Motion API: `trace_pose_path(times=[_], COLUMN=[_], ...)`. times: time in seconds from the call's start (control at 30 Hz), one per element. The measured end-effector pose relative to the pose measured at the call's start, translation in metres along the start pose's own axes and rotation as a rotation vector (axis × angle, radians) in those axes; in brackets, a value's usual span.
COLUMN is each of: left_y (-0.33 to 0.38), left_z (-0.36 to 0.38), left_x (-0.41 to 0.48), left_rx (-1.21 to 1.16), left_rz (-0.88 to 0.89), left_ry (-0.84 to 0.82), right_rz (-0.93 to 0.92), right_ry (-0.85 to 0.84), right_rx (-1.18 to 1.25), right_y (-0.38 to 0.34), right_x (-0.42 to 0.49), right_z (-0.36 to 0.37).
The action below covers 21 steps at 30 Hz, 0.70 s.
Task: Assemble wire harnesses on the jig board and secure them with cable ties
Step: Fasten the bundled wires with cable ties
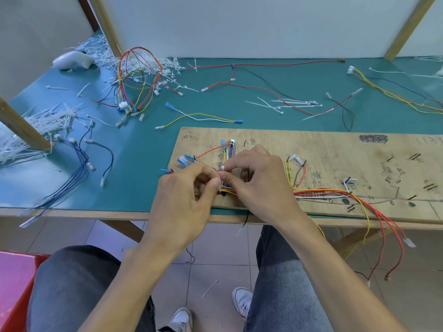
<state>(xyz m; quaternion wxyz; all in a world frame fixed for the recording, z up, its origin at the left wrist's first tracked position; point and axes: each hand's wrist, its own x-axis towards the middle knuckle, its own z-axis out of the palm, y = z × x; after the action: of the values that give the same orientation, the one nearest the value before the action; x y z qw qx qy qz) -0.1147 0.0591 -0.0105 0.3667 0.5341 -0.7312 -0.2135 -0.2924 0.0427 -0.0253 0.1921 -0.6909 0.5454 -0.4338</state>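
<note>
At the left end of the jig board (311, 149), on the green table (143, 152), both hands meet over the wire bundle (229, 186). The left hand (189, 188) and right hand (259, 178) each have their grip closed on a small white cable tie (223, 168). The tie seems light, thin and springy, the wires soft; I would hold it near its head. The handwritten marks on the board are not readable.

My hands (223, 185) met over the jig board (335, 149); finished harnesses (136, 85) lay behind-left of it, loose ties (287, 103) behind.
</note>
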Motion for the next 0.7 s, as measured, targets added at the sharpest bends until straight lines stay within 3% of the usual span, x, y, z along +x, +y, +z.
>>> trace_pose_path(times=[0.1, 0.3, 0.7], left_y=[0.0051, 0.0075, 0.0041], left_z=[0.0077, 0.0099, 0.0121], left_x=[0.0024, 0.0032, 0.0069], left_rx=[-0.086, -0.210, -0.232], left_rz=[-0.096, -0.123, -0.163], left_ry=[0.038, 0.066, 0.066], right_rz=[0.002, -0.012, 0.000], right_ry=[-0.001, -0.062, -0.054], right_rx=[0.012, -0.033, -0.002], right_y=[0.0018, 0.0008, -0.0001], right_x=[0.0000, 0.0002, 0.0001], right_z=[-0.0004, -0.0024, -0.0043])
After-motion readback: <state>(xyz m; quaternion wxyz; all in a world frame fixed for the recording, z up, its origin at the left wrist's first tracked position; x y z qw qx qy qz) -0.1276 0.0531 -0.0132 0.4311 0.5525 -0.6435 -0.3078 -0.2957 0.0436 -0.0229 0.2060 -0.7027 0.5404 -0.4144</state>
